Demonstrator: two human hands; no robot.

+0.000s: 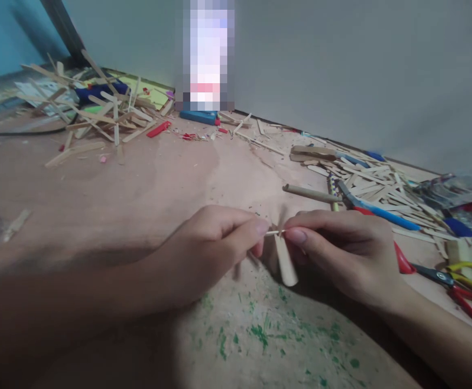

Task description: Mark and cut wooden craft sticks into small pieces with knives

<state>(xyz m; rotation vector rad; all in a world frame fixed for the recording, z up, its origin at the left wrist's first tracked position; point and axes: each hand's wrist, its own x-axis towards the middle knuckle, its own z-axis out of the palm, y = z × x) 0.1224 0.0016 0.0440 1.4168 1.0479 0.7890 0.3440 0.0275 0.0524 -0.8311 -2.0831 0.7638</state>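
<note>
Near the middle of the view, my left hand (219, 243) pinches one end of a thin pale stick (273, 233) between thumb and fingertips. The fingertips of my right hand (341, 248) are closed on the stick's other end. Between the two hands a small wooden blade (286, 262), like a cut piece of craft stick, hangs down from the stick with its rounded end low. A blurred wooden piece (283, 217) points up on the other side of the stick. How the pieces join is too small to make out.
Craft sticks (373, 181) lie heaped at the right, by blue-handled pliers (390, 210) and a wooden rod (312, 193). Scissors (434, 273) with red and yellow handles lie near my right wrist. A stick structure (101, 108) stands back left. Behind a blue block (199, 116) is a blurred-out upright shape.
</note>
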